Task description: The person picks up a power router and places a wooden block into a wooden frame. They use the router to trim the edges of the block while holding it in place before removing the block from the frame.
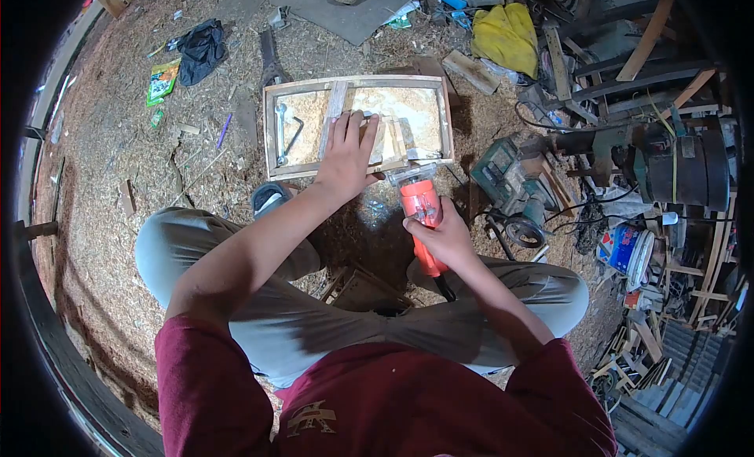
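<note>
My right hand (pixel 441 235) is wrapped around an orange trim router (pixel 420 191) with a clear base. The router's base end is right at the near edge of a shallow wooden box (pixel 306 171). My left hand (pixel 345 154) reaches over that edge, its fingers stretched out flat across wood pieces in the box. A pale wood strip (pixel 336 103) runs under the fingers to the far rim. More short wood pieces (pixel 397 139) lie just right of the hand, among sawdust. On the box's left side are a wrench (pixel 280 127) and a hex key (pixel 294 135).
Sawdust and shavings cover the ground. A green power tool (pixel 503 174) and a large dark machine (pixel 683 170) stand at right, with cables between. A yellow cloth (pixel 505 39) lies at back right, a black plastic bag (pixel 201 52) at back left. Scrap wood is heaped at far right.
</note>
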Motion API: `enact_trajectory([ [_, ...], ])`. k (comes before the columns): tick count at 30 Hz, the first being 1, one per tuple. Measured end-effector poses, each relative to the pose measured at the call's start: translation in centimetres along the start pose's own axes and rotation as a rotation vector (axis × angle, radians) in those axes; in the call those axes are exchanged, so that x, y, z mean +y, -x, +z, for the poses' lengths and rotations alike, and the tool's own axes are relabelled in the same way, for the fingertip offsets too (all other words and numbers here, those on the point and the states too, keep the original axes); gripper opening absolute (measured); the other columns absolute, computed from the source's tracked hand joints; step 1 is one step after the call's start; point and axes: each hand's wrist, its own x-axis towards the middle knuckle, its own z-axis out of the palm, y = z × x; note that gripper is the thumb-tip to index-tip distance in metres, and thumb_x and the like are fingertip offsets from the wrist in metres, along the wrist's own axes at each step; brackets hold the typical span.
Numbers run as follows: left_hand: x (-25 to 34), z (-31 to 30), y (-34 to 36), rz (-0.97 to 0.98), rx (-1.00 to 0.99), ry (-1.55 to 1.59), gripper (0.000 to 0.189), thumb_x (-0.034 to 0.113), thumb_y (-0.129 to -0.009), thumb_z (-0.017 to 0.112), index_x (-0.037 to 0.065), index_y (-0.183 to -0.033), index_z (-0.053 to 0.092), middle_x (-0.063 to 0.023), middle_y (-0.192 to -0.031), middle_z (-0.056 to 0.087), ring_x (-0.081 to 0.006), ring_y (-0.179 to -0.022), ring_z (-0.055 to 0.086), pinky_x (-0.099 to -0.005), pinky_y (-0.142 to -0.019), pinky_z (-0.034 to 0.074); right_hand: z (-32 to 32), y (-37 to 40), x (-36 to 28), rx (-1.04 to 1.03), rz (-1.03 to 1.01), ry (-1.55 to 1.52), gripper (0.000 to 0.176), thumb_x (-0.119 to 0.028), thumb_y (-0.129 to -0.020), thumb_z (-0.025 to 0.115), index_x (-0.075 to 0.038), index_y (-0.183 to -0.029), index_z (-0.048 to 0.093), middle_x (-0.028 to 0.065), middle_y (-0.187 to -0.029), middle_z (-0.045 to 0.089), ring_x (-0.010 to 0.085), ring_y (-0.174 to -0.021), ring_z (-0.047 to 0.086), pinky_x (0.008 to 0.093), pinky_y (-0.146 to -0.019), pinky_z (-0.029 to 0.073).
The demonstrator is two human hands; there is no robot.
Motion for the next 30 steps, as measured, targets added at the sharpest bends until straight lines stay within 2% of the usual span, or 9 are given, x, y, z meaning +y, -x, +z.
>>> enact_trajectory([
  [7, 0.0, -0.1, 0.0, -0.005, -0.016, 0.002, 0.124, 0.033, -0.072, 0.098, 0.003, -0.168, 0.026, -0.0254, -0.161, 0.033, -0.0476, -0.154, 0.031, -0.0605, -0.132, 0.023, 0.0, 0.1, -0.4, -0.005, -0.001, 0.02, 0.064, -0.049, -0.084, 0.088, -0.003, -0.116, 0.057, 0.0169, -0.097, 0.072, 0.0356, -0.091, 0.074, 0.0449, -0.085, 0.057],
  [30, 0.0, 0.2, -0.1, -0.008, -0.004, 0.0, 0.125, 0.034, -0.071, 0.099, 0.003, -0.168, 0.026, -0.0254, -0.161, 0.034, -0.0488, -0.153, 0.031, -0.0616, -0.131, 0.025, -0.2, 0.3, -1.1, -0.017, 0.026, 0.053, 0.065, -0.05, -0.083, 0.087, -0.002, -0.113, 0.054, 0.0177, -0.095, 0.071, 0.0383, -0.091, 0.074, 0.0457, -0.084, 0.057],
])
